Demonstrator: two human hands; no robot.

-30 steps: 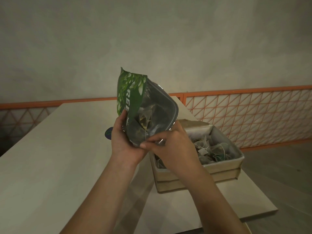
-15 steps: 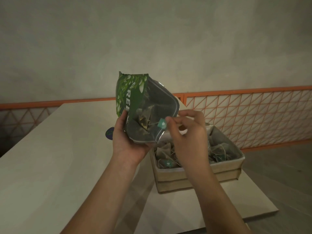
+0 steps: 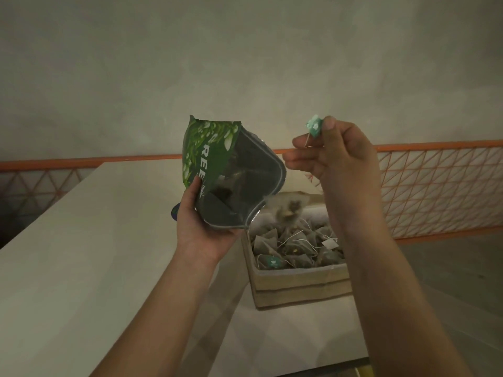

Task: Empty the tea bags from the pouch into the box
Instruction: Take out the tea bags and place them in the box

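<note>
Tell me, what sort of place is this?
Hard to say for sure: probably a plain workroom or a terrace-like spot. A bare plaster wall, a long pale table and an orange lattice railing are all that show, with a box of tea bags on the table.

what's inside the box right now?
The box holds a pile of pyramid tea bags with strings and tags, and a blurred one hangs above it. The right forearm covers its right end; the bottom is hidden under the pile.
</note>
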